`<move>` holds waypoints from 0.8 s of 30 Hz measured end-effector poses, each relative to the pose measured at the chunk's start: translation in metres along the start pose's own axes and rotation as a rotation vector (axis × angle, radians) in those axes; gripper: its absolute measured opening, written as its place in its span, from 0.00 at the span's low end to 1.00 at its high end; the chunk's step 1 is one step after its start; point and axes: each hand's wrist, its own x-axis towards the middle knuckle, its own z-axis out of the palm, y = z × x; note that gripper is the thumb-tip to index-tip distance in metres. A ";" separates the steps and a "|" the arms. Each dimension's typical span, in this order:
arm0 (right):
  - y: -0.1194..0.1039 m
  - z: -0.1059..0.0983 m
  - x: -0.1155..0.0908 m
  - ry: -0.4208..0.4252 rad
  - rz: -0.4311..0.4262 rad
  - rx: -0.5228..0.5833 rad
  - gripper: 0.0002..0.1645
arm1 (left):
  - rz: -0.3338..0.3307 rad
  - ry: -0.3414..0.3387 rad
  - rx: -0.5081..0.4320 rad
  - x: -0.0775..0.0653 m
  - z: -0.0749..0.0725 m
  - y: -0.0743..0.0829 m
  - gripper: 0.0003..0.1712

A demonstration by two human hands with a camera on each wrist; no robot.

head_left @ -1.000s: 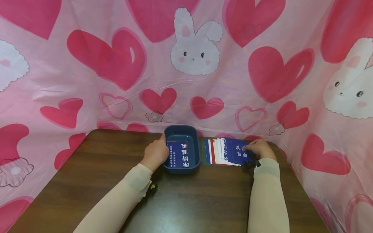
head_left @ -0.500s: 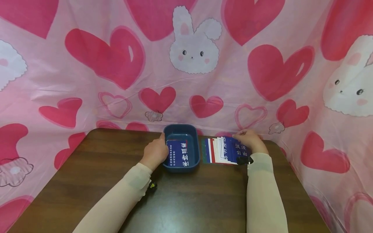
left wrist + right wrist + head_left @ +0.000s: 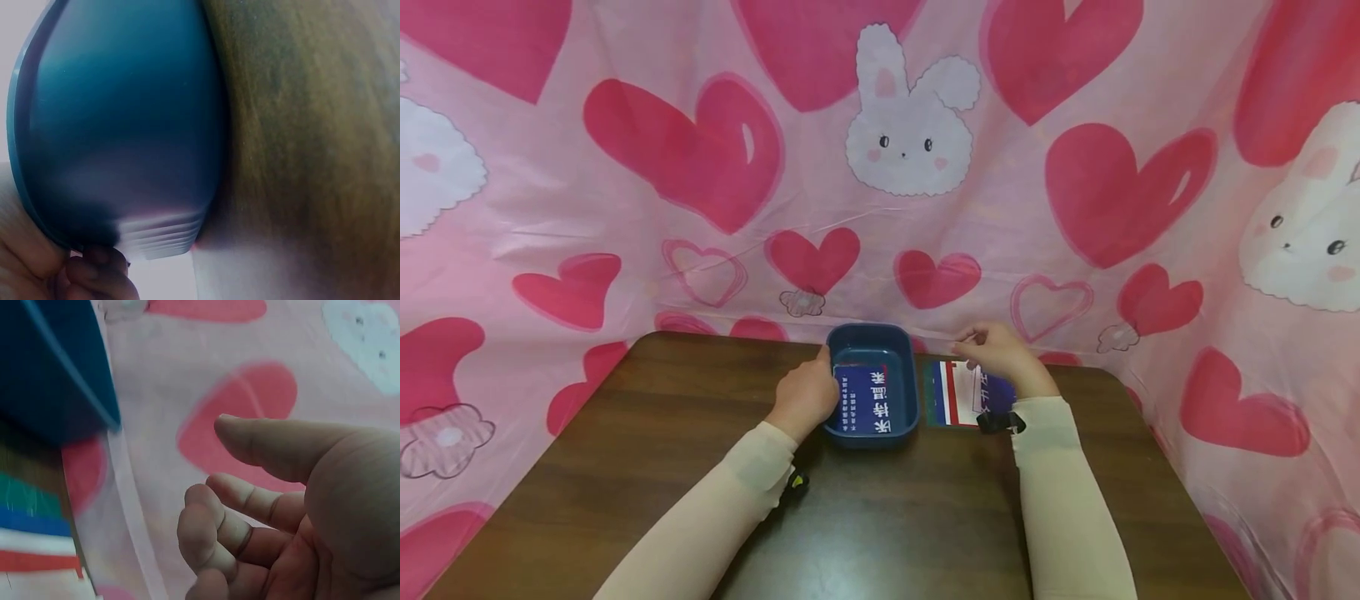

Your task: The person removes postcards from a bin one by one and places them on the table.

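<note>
On the table, a dark blue plastic bin [image 3: 916, 383] holds a blue card [image 3: 861, 404] with white characters, lying flat inside. My left hand [image 3: 805, 396] grips the bin's left rim; in the left wrist view its curled fingers [image 3: 103, 272] sit against the outer wall. Just right of the bin lies an overlapping spread of printed cards [image 3: 951, 396] in green, blue, red and white. My right hand [image 3: 1003, 358] hovers over them, covering some of the right-hand ones. In the right wrist view its thumb and loosely bent fingers stand apart with nothing between.
The brown wooden table [image 3: 880, 508] reaches back to a pink cloth [image 3: 820, 192] printed with hearts and rabbits, which hangs close behind bin and cards. Each wrist carries a small black device, the right one [image 3: 1002, 422] close over the cards' front edge.
My right hand has moved left from the right end of the spread toward its middle and the bin. The left hand keeps its grip on the bin, which stays in place.
</note>
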 end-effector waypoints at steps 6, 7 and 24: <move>-0.026 0.018 0.000 -0.048 -0.017 0.004 0.29 | 0.012 0.021 0.006 -0.002 0.001 0.001 0.40; -0.032 0.022 0.001 -0.057 -0.014 0.011 0.29 | 0.014 0.024 0.008 -0.002 0.000 0.000 0.40; -0.104 0.107 0.062 -0.285 0.151 -0.193 0.41 | 0.007 -0.002 0.023 0.000 0.001 0.000 0.40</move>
